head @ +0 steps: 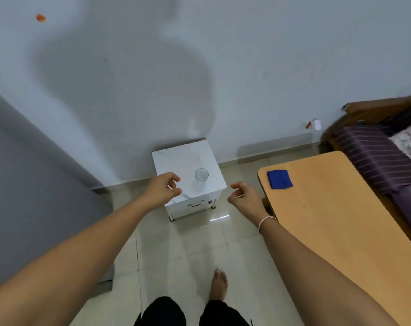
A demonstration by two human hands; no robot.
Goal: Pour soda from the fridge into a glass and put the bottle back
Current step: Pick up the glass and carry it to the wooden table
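An empty clear glass (201, 178) stands upright on a small white cabinet (185, 158) against the wall. My left hand (163, 188) hovers just left of the glass, fingers loosely curled and holding nothing. On the other side, my right hand (245, 198) hangs over the floor to the right of the cabinet, its fingers also curled and empty. A grey surface (23, 184) that may be the fridge fills the left edge. No soda bottle is in view.
A wooden table (340, 220) stands at the right with a blue cloth (279, 179) near its far corner. Behind it is a bed with purple bedding (378, 156). The floor (188, 250) is pale tile, and my foot (219, 284) is on it.
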